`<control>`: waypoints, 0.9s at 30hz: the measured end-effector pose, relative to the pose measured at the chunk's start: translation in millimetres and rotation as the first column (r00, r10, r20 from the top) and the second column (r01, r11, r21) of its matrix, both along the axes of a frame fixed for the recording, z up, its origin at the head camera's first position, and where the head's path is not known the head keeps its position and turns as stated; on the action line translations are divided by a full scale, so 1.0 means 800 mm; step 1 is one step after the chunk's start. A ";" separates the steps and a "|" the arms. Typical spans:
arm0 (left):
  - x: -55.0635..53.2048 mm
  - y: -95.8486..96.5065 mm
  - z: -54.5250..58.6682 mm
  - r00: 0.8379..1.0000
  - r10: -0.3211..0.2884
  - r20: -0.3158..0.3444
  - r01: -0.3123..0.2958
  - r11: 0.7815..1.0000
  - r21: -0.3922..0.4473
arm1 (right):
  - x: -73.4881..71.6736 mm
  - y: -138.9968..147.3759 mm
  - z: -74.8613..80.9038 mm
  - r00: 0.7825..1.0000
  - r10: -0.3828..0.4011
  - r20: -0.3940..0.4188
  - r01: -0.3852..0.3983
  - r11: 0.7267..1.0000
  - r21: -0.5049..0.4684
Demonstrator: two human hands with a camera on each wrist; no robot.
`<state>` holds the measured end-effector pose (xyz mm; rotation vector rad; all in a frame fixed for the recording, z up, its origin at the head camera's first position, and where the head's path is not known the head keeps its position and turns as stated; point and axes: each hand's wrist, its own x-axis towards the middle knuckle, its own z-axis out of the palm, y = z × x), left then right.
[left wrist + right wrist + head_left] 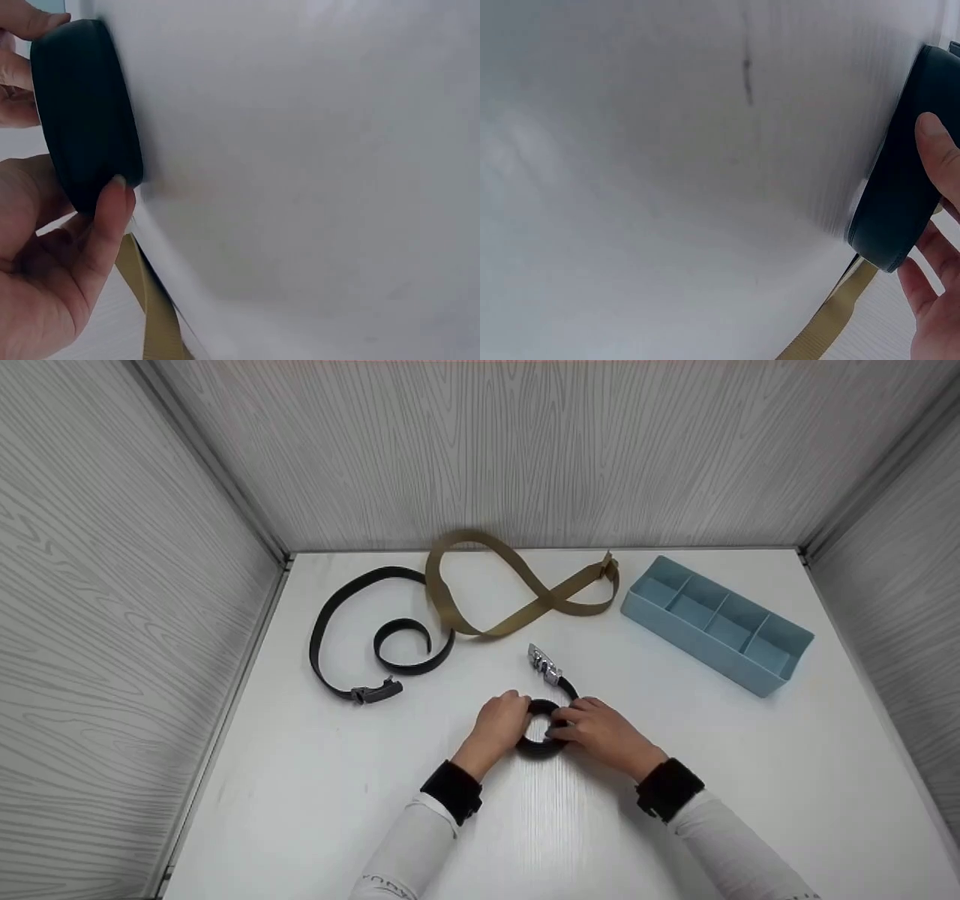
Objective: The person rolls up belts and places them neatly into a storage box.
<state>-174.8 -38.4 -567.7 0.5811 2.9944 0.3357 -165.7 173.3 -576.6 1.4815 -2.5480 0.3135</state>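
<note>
A black belt [541, 749] is rolled into a ring-shaped coil on the white table, held between both hands. Its silver buckle [545, 664] sticks out at the end of a short loose strap beyond the coil. My left hand [496, 729] grips the coil's left side, thumb and fingers bent around the band. On the right side, my right hand [606, 733] pinches the band, some fingertips reaching into the ring. In the left wrist view the rolled belt [84, 112] shows edge-on, fingers at both ends; the right wrist view shows the outer face of the coil [904, 169].
A second black belt [318, 634] with a dark buckle lies loosely curled at the left. Behind the hands a tan webbing belt [435, 585] lies in crossing loops. A blue tray [694, 647] with several compartments stands at the right rear. Wood-grain panels enclose the table.
</note>
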 end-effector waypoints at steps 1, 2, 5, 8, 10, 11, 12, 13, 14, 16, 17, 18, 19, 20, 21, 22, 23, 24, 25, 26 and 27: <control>0.001 0.001 0.000 1.000 0.004 -0.007 -0.004 1.000 -0.005 | 0.000 0.000 0.000 1.000 -0.003 0.003 0.003 1.000 0.003; 0.002 0.002 0.000 1.000 0.011 -0.016 -0.011 1.000 -0.011 | 0.000 -0.001 0.000 1.000 -0.006 0.008 0.006 1.000 0.005; 0.003 0.005 -0.001 0.999 0.026 -0.048 -0.027 0.999 -0.029 | 0.000 -0.002 -0.001 1.000 -0.008 0.019 0.008 1.000 0.000; 0.003 0.007 -0.003 0.997 0.030 -0.076 -0.033 0.998 -0.045 | 0.000 -0.002 0.000 1.000 -0.006 0.024 0.006 1.000 -0.007; 0.002 0.006 -0.004 0.996 0.022 -0.091 -0.027 0.998 -0.054 | 0.000 -0.001 0.000 1.000 -0.003 0.022 0.003 1.000 -0.012; 0.001 0.005 -0.004 0.995 0.016 -0.095 -0.022 0.998 -0.056 | 0.000 -0.001 0.000 1.000 -0.001 0.023 0.001 1.000 -0.013; 0.000 0.004 -0.004 0.995 0.009 -0.097 -0.014 0.998 -0.054 | -0.001 -0.001 0.000 1.000 0.002 0.022 -0.002 1.000 -0.016; -0.001 0.003 -0.004 0.995 0.002 -0.097 -0.007 0.999 -0.051 | -0.001 -0.001 0.000 1.000 0.008 0.024 -0.007 1.000 -0.023; -0.002 0.002 -0.004 0.995 -0.007 -0.096 0.003 0.999 -0.046 | -0.002 -0.002 0.000 0.999 0.015 0.029 -0.014 0.999 -0.032; -0.005 -0.001 -0.004 0.996 -0.026 -0.090 0.023 0.999 -0.037 | -0.003 -0.003 -0.002 0.999 0.032 0.035 -0.031 0.998 -0.051; -0.006 -0.002 -0.005 0.996 -0.034 -0.087 0.031 0.999 -0.031 | -0.003 -0.004 -0.003 0.998 0.042 0.041 -0.040 0.997 -0.061; -0.006 -0.003 -0.005 0.996 -0.037 -0.083 0.035 0.999 -0.025 | -0.004 -0.005 -0.003 0.998 0.053 0.043 -0.050 0.996 -0.073; -0.006 -0.004 -0.006 0.996 -0.036 -0.081 0.035 0.999 -0.018 | -0.004 -0.006 -0.004 0.997 0.063 0.041 -0.059 0.994 -0.087; -0.006 -0.005 -0.007 0.997 -0.031 -0.076 0.031 0.999 -0.008 | -0.004 -0.007 -0.005 0.997 0.069 0.034 -0.066 0.993 -0.096; -0.005 -0.005 -0.007 0.997 -0.023 -0.072 0.024 1.000 0.002 | -0.004 -0.007 -0.005 0.997 0.073 0.023 -0.071 0.992 -0.102; -0.004 -0.005 -0.008 0.998 -0.011 -0.068 0.012 1.000 0.014 | -0.004 -0.008 -0.005 0.997 0.073 0.010 -0.071 0.992 -0.105; -0.003 -0.004 -0.008 0.998 0.009 -0.059 -0.007 1.000 0.029 | -0.004 -0.009 -0.006 0.998 0.069 -0.007 -0.070 0.992 -0.105; -0.001 -0.003 -0.008 0.998 0.035 -0.045 -0.033 0.998 0.046 | -0.004 -0.010 -0.006 0.998 0.064 -0.029 -0.067 0.992 -0.103; 0.000 -0.002 -0.008 0.997 0.066 -0.026 -0.064 0.996 0.067 | -0.004 -0.011 -0.007 0.997 0.056 -0.048 -0.061 0.993 -0.099; 0.002 -0.001 -0.007 0.995 0.102 -0.004 -0.101 0.992 0.081 | -0.004 -0.012 -0.007 0.997 0.049 -0.064 -0.054 0.994 -0.093; 0.003 0.000 -0.006 0.990 0.137 0.021 -0.139 0.986 0.093 | -0.003 -0.013 -0.007 0.996 0.041 -0.075 -0.048 0.995 -0.088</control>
